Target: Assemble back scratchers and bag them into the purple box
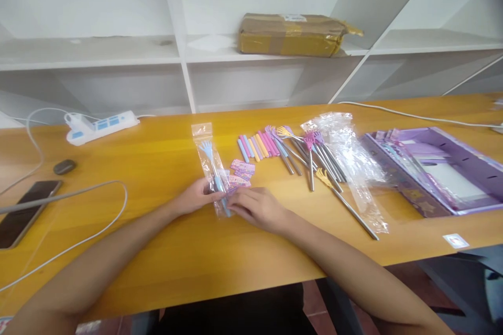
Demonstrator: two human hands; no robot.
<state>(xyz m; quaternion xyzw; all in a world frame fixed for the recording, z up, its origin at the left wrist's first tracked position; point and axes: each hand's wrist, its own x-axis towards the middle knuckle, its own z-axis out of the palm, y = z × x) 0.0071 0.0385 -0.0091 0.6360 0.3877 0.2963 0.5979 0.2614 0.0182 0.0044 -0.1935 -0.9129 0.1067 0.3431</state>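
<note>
A light blue back scratcher [214, 165] with a hand-shaped head lies inside a clear plastic bag [201, 130]. My left hand [200, 195] is closed round the bag's lower half, thumb across the blue handle. My right hand [257, 208] pinches at the bag's lower end beside the handle; what exactly its fingertips grip is hidden. Just above my hands lie several pink and purple printed cards [242, 168]. Farther right is a row of loose coloured handles [257, 146], then a pile of back scratchers with metal rods [310, 154]. A yellow-headed back scratcher [353, 213] lies nearest the front.
A heap of clear bags [349, 146] lies by a purple display box [424, 188] holding packaged pieces. At left are a power strip [104, 126], a phone [27, 209], a dark small object [64, 167] and cables. A taped carton [291, 36] sits on the shelf.
</note>
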